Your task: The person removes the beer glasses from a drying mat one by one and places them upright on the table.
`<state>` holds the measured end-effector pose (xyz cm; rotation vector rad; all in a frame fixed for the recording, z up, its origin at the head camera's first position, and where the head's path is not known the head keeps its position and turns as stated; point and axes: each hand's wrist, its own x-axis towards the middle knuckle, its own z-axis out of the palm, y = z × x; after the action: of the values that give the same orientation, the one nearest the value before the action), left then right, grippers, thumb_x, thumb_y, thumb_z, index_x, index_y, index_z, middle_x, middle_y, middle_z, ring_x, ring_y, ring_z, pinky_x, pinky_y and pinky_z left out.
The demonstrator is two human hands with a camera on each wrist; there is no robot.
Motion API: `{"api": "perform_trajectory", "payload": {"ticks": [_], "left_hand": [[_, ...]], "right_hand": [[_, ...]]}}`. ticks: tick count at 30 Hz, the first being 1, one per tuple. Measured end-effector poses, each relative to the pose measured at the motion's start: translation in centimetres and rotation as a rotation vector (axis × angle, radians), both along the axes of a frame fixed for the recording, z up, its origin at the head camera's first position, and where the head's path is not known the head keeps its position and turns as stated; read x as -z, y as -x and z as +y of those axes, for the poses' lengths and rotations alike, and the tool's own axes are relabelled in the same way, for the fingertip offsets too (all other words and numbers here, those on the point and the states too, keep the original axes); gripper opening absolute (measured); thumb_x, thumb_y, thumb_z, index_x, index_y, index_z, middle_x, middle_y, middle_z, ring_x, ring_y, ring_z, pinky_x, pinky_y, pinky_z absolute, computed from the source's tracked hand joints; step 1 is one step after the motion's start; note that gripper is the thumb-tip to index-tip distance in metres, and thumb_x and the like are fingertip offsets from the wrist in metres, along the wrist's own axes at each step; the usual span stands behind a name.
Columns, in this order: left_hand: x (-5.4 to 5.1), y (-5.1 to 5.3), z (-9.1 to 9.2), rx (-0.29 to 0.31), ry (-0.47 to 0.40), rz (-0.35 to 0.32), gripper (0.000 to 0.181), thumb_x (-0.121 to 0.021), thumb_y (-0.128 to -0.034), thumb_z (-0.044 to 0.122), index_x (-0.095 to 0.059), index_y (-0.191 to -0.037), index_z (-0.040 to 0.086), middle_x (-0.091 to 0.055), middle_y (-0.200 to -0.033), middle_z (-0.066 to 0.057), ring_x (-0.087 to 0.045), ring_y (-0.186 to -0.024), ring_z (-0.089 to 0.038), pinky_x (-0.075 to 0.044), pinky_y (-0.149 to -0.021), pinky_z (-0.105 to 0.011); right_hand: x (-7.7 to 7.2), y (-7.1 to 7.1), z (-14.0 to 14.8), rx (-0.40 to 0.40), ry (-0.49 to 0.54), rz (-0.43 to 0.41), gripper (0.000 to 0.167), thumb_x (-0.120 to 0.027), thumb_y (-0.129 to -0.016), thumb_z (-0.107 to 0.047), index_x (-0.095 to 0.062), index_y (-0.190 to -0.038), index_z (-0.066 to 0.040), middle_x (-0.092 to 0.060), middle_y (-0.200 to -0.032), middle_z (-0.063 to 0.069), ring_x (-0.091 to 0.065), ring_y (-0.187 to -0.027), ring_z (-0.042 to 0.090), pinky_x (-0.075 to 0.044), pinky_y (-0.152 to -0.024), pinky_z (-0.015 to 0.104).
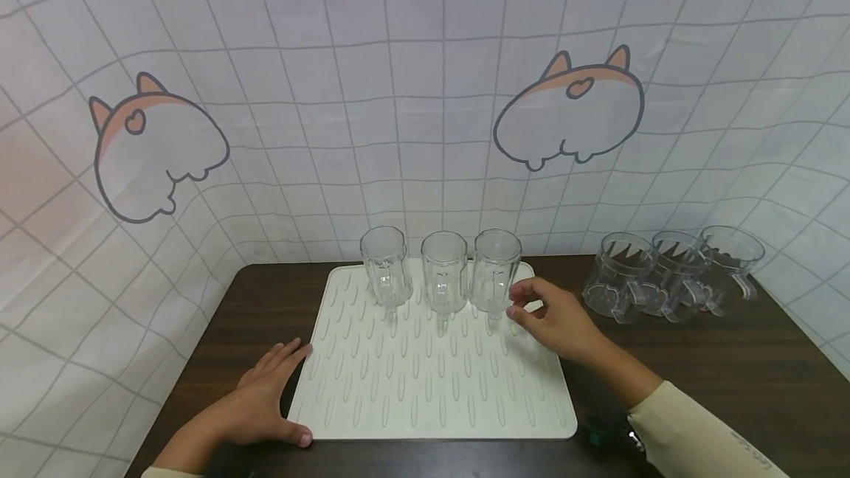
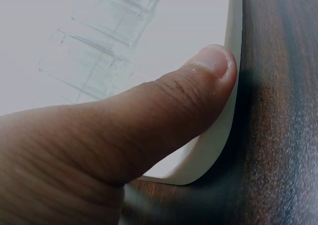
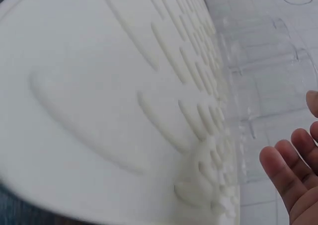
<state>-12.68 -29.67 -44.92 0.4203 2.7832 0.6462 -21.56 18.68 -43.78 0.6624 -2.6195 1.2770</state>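
A white ribbed mat (image 1: 425, 389) lies on the dark table, bearing three clear glass mugs in a row along its back: a left mug (image 1: 385, 268), a middle mug (image 1: 443, 271) and a right mug (image 1: 495, 271). Their handles face the front. My right hand (image 1: 554, 316) is just beside the right mug, its fingers loosely bent and nothing gripped; the right wrist view shows the fingers (image 3: 285, 168) apart. At the mat's left edge my left hand (image 1: 262, 400) is spread, with its thumb (image 2: 174, 101) resting on the near left corner.
Three more clear mugs with handles stand close together at the back right of the table: one nearest the mat (image 1: 617, 275), one between (image 1: 677, 271), one farthest right (image 1: 730, 257). A white grid-patterned curtain (image 1: 425, 116) closes off the back and sides.
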Motion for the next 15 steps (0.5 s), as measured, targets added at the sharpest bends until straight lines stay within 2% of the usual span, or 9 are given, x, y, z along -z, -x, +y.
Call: {"api": "perform_trajectory", "payload": {"ticks": [9,15], "left_hand": [[0.2,0.1,-0.2,-0.001,0.005,0.004,0.137,-0.087,-0.0558,0.074,-0.028,-0.161,0.008,-0.022,-0.164,-0.026,-0.015,-0.147,-0.056,-0.023,-0.097,-0.085],[0.3,0.1,-0.2,0.003,0.0,-0.001,0.137,-0.087,-0.0562,0.074,-0.027,-0.161,0.009,-0.022,-0.164,-0.025,-0.015,-0.147,-0.056,-0.022,-0.098,-0.084]], "right_hand": [[0.1,0.4,-1.2,0.016,-0.029,-0.037,0.028,-0.077,-0.094,-0.018,-0.066,-0.118,-0.009,-0.071,-0.103,-0.004,-0.067,-0.098,0.016,-0.056,-0.075,0.031],[0.2,0.5,-2.0,0.027,-0.042,-0.038,0.022,-0.077,-0.094,-0.018,-0.067,-0.112,-0.011,-0.07,-0.099,-0.005,-0.066,-0.096,0.016,-0.054,-0.073,0.032]]}}
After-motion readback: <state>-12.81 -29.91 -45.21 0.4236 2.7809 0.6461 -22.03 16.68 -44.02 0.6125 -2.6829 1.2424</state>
